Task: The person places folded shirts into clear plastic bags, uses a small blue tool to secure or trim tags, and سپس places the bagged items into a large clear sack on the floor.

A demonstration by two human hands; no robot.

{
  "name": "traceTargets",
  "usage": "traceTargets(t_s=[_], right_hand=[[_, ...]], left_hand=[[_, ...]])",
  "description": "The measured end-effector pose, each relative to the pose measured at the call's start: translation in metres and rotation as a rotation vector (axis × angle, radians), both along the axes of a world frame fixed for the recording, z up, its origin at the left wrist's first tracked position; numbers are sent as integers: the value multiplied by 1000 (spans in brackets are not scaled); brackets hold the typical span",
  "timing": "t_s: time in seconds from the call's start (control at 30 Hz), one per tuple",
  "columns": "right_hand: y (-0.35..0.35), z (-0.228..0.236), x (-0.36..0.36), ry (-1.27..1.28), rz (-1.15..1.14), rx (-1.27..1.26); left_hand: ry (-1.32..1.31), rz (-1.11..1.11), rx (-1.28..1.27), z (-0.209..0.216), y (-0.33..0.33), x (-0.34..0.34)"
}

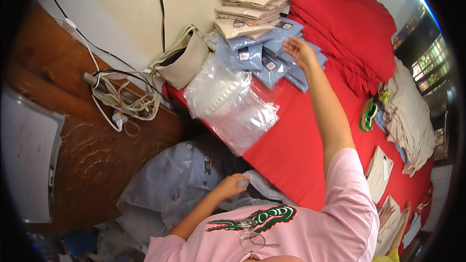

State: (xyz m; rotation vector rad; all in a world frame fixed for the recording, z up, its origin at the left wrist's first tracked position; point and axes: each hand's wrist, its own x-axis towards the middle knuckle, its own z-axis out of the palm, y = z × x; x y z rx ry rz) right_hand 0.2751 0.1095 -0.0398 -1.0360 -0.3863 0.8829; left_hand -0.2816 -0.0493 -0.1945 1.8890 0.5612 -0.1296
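Note:
My right hand (300, 52) stretches out over folded blue garments in clear packets (272, 63) on the red-covered table. Its fingers are apart and nothing shows in them; whether they touch a packet I cannot tell. On top of some blue packets rests a stack of beige garments in clear packets (250, 12). My left hand (232, 186) is low, next to the table's near edge, with its fingers closed on the rim of a large clear plastic bag (160, 177). Blue packets (196, 165) show inside that bag.
Empty clear sleeves (233, 106) lie beside a cream handbag (182, 60). Red cloth (344, 29) is heaped at the back. Cables (126, 99) hang by a wooden panel on the left. At right are beige garments (410, 116) and another person's hands (388, 213).

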Motion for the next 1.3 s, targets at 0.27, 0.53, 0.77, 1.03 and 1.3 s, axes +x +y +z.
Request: traceTargets(t_s=[0.27,0.53,0.77,1.03,1.3], right_hand=[[165,50,139,218,-235,-41],[210,72,129,-4,-203,-271],[230,92,92,186,-142,-100],[256,53,82,315,-110,98],[234,44,20,249,-294,383]], left_hand=[[111,56,-221,-30,42,8],[52,166,-299,-58,51,-5],[90,119,-269,-56,64,3],[59,55,-205,-45,68,-5],[63,-21,-182,-54,67,-6]])
